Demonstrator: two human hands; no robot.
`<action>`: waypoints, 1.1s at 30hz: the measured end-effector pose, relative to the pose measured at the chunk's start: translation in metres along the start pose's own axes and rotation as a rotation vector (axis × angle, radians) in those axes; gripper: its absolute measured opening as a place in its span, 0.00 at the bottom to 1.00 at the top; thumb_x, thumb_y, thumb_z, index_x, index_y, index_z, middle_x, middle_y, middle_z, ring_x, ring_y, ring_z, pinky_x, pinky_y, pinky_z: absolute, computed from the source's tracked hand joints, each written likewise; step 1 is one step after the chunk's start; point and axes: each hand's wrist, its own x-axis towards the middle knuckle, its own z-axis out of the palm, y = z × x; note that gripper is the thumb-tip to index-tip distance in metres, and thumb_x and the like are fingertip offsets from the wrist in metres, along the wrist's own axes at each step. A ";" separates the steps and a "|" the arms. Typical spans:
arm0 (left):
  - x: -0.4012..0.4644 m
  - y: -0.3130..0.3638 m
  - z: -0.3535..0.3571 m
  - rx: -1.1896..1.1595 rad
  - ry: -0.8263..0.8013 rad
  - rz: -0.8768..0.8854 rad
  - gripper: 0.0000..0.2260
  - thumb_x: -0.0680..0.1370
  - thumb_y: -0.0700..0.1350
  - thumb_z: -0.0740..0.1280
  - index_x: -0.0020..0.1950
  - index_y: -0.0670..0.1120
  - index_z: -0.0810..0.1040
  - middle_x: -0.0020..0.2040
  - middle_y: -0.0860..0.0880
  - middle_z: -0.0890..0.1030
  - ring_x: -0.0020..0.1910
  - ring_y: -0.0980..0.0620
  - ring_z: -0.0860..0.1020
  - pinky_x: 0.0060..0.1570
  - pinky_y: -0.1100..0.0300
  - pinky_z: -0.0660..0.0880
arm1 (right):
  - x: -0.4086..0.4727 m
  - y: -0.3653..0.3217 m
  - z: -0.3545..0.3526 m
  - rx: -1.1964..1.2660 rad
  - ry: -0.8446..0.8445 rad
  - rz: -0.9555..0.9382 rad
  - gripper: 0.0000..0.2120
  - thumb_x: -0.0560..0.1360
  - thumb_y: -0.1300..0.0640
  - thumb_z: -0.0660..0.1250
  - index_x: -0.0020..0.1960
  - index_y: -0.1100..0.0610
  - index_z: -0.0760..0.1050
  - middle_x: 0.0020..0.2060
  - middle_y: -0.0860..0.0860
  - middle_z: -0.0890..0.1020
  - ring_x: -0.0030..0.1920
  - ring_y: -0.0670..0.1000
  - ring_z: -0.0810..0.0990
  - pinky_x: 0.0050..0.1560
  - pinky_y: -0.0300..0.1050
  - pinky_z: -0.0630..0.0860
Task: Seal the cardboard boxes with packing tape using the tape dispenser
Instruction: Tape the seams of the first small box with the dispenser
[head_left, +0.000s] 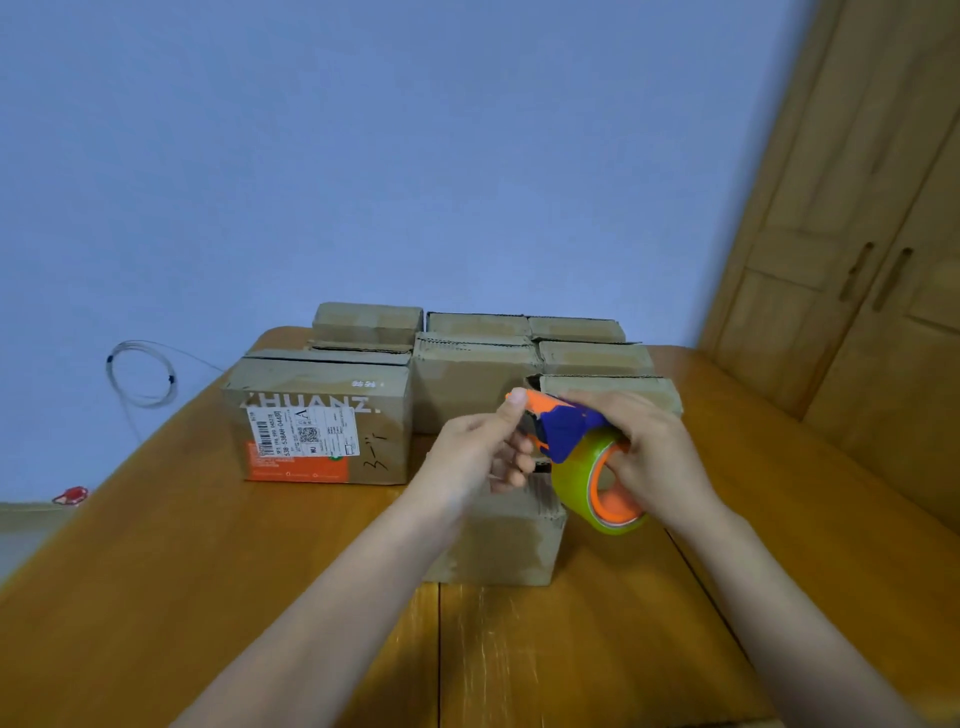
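An orange and blue tape dispenser (563, 428) with a yellowish tape roll (576, 480) is held up in front of me, above a small cardboard box (511, 540) near the table's middle. My right hand (649, 447) grips the dispenser with fingers through the roll's orange core. My left hand (478, 447) pinches the dispenser's orange front end with the thumb on top. Behind stands a large labelled box (322, 421) and several smaller cardboard boxes (592, 358) in rows.
The boxes stand on a wooden table (208, 571) against a blue wall. A coiled wire (140, 374) hangs at the left. Wooden cabinet doors (872, 270) rise at the right. A small red object (70, 496) lies off the table's left edge.
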 end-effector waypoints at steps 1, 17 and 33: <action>0.000 -0.001 -0.001 -0.041 -0.018 0.001 0.20 0.77 0.59 0.61 0.37 0.44 0.76 0.31 0.48 0.78 0.30 0.54 0.75 0.37 0.62 0.74 | 0.001 0.000 -0.001 -0.017 0.005 -0.012 0.30 0.61 0.68 0.58 0.61 0.55 0.78 0.52 0.43 0.80 0.54 0.46 0.75 0.58 0.25 0.65; 0.004 -0.011 -0.020 -0.175 -0.249 -0.004 0.10 0.74 0.50 0.65 0.42 0.45 0.79 0.40 0.47 0.81 0.36 0.53 0.78 0.41 0.60 0.76 | 0.001 0.007 0.004 -0.017 -0.004 -0.044 0.32 0.61 0.70 0.60 0.62 0.52 0.77 0.54 0.46 0.82 0.56 0.47 0.76 0.56 0.47 0.74; -0.002 -0.013 -0.009 -0.283 -0.243 0.006 0.09 0.74 0.49 0.66 0.38 0.45 0.78 0.37 0.48 0.80 0.34 0.53 0.77 0.38 0.60 0.78 | -0.006 -0.002 0.003 0.098 0.037 0.059 0.34 0.59 0.72 0.59 0.60 0.47 0.73 0.52 0.41 0.77 0.54 0.39 0.73 0.56 0.23 0.65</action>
